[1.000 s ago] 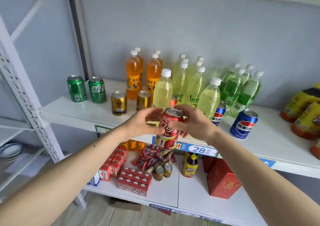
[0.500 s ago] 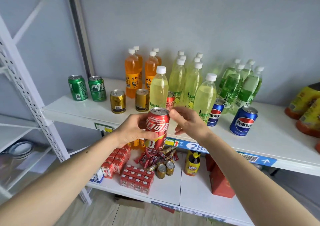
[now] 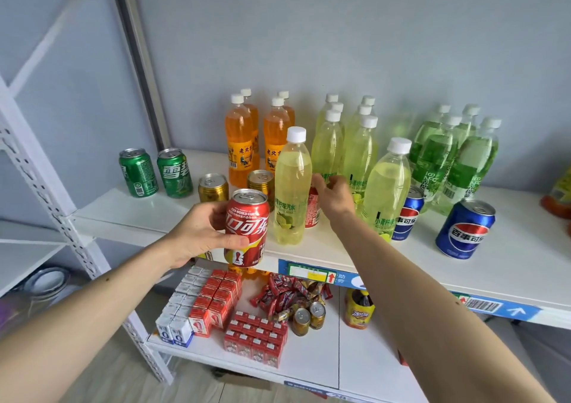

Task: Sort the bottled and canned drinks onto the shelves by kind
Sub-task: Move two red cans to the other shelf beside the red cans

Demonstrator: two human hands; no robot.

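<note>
Left hand [image 3: 197,232] gripping upright red can [image 3: 247,226] at shelf [image 3: 525,266] front edge; right hand [image 3: 333,198], fingers loose, reaching second red can [image 3: 312,211] just behind.

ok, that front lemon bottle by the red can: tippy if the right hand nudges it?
Likely: the lemon bottle is tall with a narrow base. It looks full, so probably heavy enough to resist light bumps. The right hand reaches just behind it.
</note>
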